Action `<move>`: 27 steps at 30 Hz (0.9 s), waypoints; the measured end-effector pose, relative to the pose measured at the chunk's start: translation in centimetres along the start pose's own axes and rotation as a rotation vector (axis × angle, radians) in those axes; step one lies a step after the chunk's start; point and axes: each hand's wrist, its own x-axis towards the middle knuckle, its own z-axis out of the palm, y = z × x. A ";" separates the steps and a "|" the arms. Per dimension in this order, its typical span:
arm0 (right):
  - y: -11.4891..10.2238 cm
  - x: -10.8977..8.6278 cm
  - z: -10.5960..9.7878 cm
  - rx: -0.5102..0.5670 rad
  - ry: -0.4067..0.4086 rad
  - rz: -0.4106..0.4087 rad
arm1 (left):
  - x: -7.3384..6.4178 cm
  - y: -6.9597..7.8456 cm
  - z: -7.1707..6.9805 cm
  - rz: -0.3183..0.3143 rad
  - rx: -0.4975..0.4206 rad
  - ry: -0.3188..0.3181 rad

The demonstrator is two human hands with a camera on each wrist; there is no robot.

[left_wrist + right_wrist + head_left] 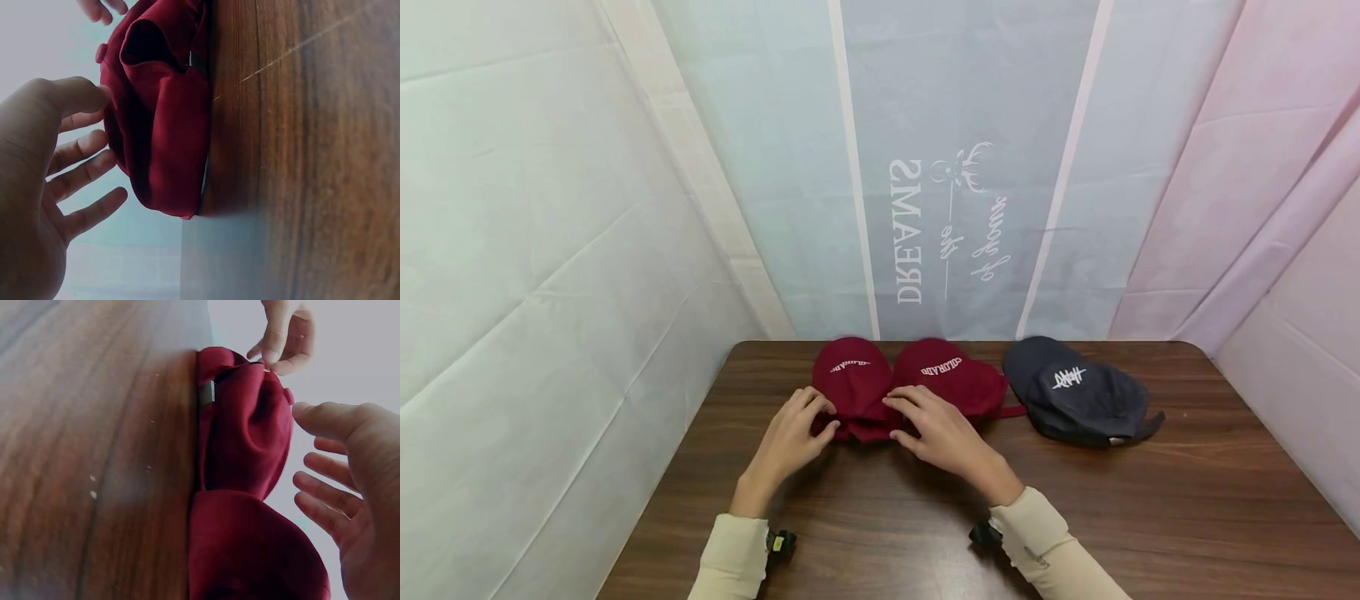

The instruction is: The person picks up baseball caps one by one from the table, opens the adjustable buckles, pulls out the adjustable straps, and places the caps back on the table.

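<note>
Two dark red caps with white COLORADO lettering lie side by side along the table's back. The left red cap point(852, 383) sits between my hands, its back opening and strap buckle facing me in the wrist views. At its left side is my left hand point(792, 437), fingers spread and lightly bent; the thumb tip seems to touch the cloth. My right hand point(942, 432) hovers at the cap's right side, in front of the right red cap point(951, 383), with fingers apart. In the right wrist view its thumb is near the cap's top button point(288, 395).
A dark grey-blue cap point(1075, 396) with white lettering lies to the right, its strap end pointing right. The brown wooden table point(880, 525) meets a printed cloth backdrop point(955, 100) at its far edge. Pale cloth walls point(512, 292) stand at the sides.
</note>
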 end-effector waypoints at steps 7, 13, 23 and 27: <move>-0.2 -0.1 1.1 -0.107 0.000 -0.025 | -0.5 -0.2 0.2 -0.044 0.002 -0.034; -0.3 -0.1 1.9 -0.180 0.023 -0.054 | -0.8 -0.4 0.3 -0.088 -0.011 -0.061; -0.4 0.1 2.6 -0.193 0.095 -0.088 | -1.0 -0.5 0.7 -0.080 0.037 -0.028; -0.5 0.1 2.8 -0.164 0.075 -0.059 | -0.9 -0.5 0.8 -0.094 0.065 0.006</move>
